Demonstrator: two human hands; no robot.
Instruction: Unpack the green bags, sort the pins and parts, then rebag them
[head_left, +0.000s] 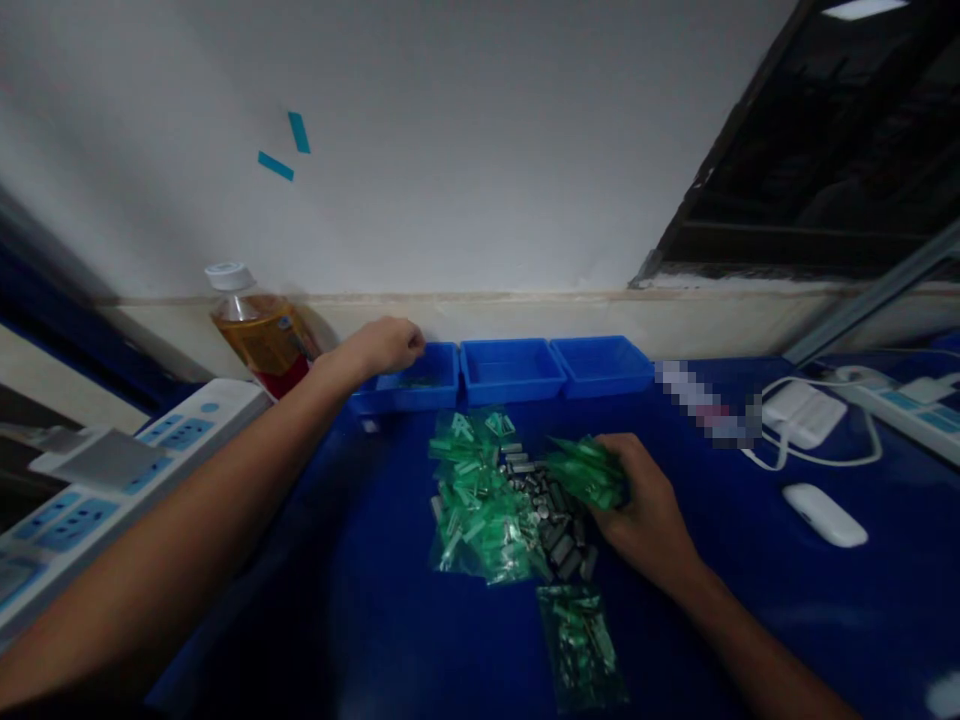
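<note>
My left hand (391, 344) is closed above the leftmost blue tray (409, 398); its curled fingers hide anything in them. A few small dark things lie in that tray, too small to name. My right hand (651, 508) grips a bunch of green plastic bags (586, 472), to the right of the pile. Under and beside that bunch lies a heap of small dark and silvery cylindrical pieces (561, 540). Left of the heap are several green-tinted clear bags (480, 510) with small parts inside. One more filled bag (581, 645) lies flat near the front.
Two more blue trays, the middle tray (513, 390) and the right tray (604, 382), stand along the wall. At left are a drink bottle (262, 335) and a power strip (150, 475). A white charger with cable (804, 412) and a white oval case (825, 515) lie at right.
</note>
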